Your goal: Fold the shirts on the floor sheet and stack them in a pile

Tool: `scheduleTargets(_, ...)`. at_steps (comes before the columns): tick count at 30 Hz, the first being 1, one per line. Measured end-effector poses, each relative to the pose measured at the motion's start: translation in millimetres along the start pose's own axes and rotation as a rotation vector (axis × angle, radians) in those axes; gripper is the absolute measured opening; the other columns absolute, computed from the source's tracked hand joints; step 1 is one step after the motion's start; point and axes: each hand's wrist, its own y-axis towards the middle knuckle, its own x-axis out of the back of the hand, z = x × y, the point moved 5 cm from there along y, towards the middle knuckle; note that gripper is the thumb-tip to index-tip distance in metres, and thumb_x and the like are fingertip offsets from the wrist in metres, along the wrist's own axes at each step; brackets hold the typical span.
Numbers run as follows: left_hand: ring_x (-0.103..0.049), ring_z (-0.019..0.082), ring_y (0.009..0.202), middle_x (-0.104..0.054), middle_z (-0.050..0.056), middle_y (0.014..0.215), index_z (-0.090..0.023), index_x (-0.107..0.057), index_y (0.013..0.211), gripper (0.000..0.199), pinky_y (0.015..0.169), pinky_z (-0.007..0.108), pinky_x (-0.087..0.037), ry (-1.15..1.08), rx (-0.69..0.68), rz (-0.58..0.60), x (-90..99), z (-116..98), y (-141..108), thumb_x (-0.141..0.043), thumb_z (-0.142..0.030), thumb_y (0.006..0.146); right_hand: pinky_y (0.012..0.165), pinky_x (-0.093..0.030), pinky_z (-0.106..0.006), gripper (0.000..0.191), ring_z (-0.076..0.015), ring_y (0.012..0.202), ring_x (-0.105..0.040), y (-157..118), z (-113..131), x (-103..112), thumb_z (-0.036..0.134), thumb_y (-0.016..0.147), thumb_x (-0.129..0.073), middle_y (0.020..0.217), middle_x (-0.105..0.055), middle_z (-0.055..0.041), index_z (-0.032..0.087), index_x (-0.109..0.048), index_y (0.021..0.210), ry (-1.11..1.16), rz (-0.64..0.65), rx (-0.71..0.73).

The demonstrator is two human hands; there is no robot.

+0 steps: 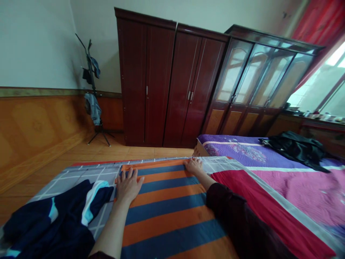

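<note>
An orange and dark-blue striped cloth (167, 196) lies spread flat on the grey checked bed cover (67, 180). My left hand (128, 186) rests on its left edge near the far corner, fingers apart. At the far right corner of the cloth is my right hand (194, 166), laid on the fabric with fingers stretched forward, partly over the edge. To the left of my left forearm lies a crumpled navy garment (64, 212) with white and light-blue trim. A plain red cloth (258, 201) lies flat beyond my right sleeve.
A second bed (242, 144) with a purple and pink cover adjoins on the right, bearing a black bag or jacket (296, 149). Dark red wardrobes (147, 82) line the far wall. A coat stand (93, 82) holding hats and clothing stands in the left corner.
</note>
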Motion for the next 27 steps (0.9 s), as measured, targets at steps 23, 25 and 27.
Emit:
scheduleTargets(23,-0.027,0.034,0.137,-0.038,0.012,0.147,-0.015,-0.045,0.138,0.055,0.106,0.057,-0.022,-0.08,0.077,-0.066,8.5,11.7,1.9,-0.035,-0.043,0.091,0.104,-0.02,-0.054,0.059,-0.0347,0.134,-0.029,22.0,-8.7,-7.5,0.048,0.094,-0.029,0.146,-0.034,-0.0193,0.014,-0.035,0.142,-0.082,-0.054,0.096)
scheduleTargets(25,-0.026,0.035,0.137,-0.038,0.013,0.147,-0.015,-0.045,0.137,0.055,0.106,0.057,-0.022,-0.094,0.077,-0.07,7.9,12.4,1.9,-0.035,-0.044,0.091,0.104,-0.022,-0.052,0.059,-0.0346,0.133,-0.031,15.2,0.5,-12.7,0.046,0.093,-0.033,0.145,-0.036,-0.019,0.013,-0.036,0.141,-0.097,-0.068,0.105)
scheduleTargets(27,-0.026,0.035,0.137,-0.037,0.013,0.147,-0.015,-0.044,0.138,0.056,0.107,0.056,-0.021,-0.098,0.078,-0.065,6.7,13.1,2.1,-0.034,-0.044,0.091,0.103,-0.022,-0.054,0.061,-0.0372,0.133,-0.03,2.1,14.9,-14.6,0.045,0.092,-0.035,0.145,-0.035,-0.0227,0.007,-0.035,0.141,-0.105,-0.095,0.113)
